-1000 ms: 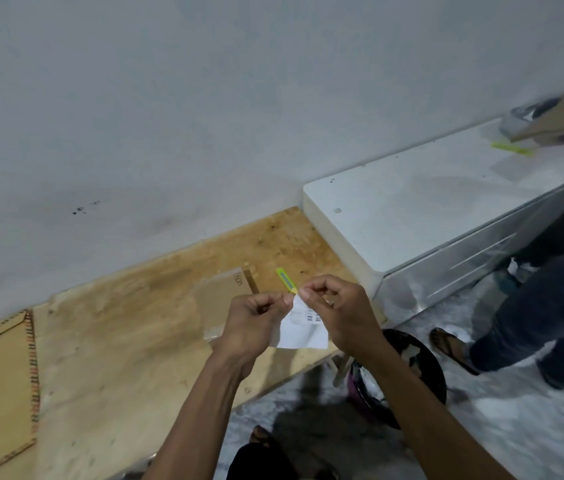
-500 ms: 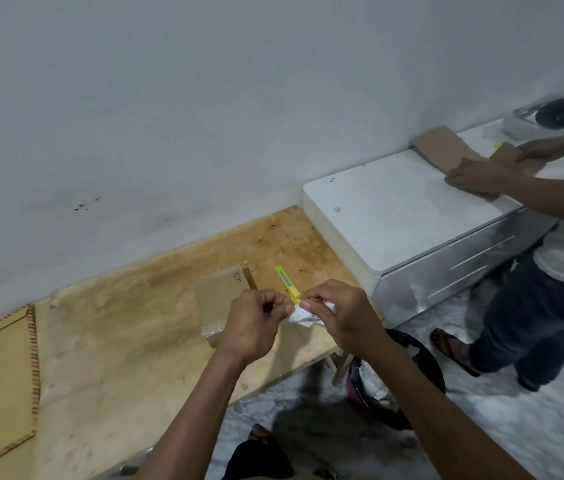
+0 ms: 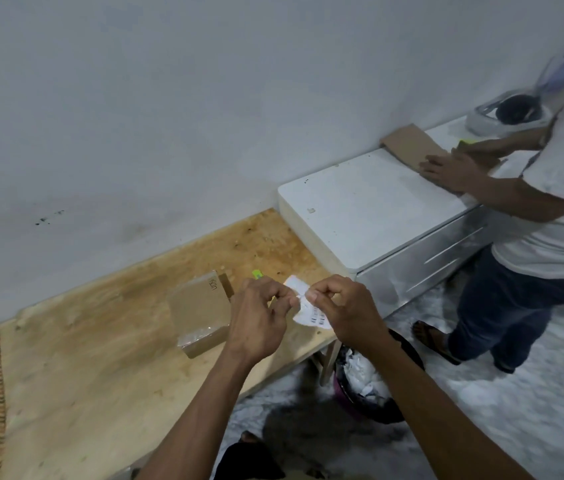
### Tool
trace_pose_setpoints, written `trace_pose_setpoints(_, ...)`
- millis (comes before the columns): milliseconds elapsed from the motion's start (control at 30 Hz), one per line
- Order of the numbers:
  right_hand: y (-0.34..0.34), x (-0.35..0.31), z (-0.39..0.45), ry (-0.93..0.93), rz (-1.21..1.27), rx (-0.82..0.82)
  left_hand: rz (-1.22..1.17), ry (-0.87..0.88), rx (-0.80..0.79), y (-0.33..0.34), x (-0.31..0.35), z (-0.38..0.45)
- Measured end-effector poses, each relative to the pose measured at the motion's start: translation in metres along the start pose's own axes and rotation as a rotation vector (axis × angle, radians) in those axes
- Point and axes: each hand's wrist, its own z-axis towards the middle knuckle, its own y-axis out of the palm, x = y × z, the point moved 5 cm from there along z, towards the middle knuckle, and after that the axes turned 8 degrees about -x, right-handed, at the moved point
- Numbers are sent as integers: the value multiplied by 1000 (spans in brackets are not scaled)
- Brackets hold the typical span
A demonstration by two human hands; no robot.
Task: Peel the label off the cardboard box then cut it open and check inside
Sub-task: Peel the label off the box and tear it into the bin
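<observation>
Both forearms reach forward from the bottom edge of the head view and converge above the front edge of the wooden counter (image 3: 93,341). The left hand (image 3: 259,320) is turned with its back to the camera, fingers curled inward, thumb and forefinger pinching one edge of the white label (image 3: 310,304). The right hand (image 3: 346,311) faces it from the other side, knuckles up, fingers likewise curled, pinching the label's opposite part between thumb and fingertips. The two hands nearly meet, and the label is crumpled and held in the air between them, its printed barcode side hanging below the right thumb.

The cardboard box (image 3: 201,308) lies on the counter just left of the left hand, apart from both hands, with a strip of clear tape glinting along its near edge. A yellow-green cutter (image 3: 257,274) lies on the counter beyond the left hand, mostly hidden by the knuckles.

Under the counter's edge, below the right forearm, a dark bin (image 3: 370,382) holds white scraps. To the right stands a white cabinet (image 3: 370,209), where another person (image 3: 557,216) presses a hand onto a flat piece of cardboard (image 3: 412,145).
</observation>
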Motion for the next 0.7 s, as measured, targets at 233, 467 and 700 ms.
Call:
trace_pose_setpoints(233,-92,51,-31,245,309,435,-391,-272,115,-33,-58,12)
trace_pose_setpoints(467,-70,47,-52,276,144,529,-380,-109,-99,10,-24,51)
trace_pose_setpoints(700,-68,58,-83,483,-91,658,-328,-63,-336,59,-20,63)
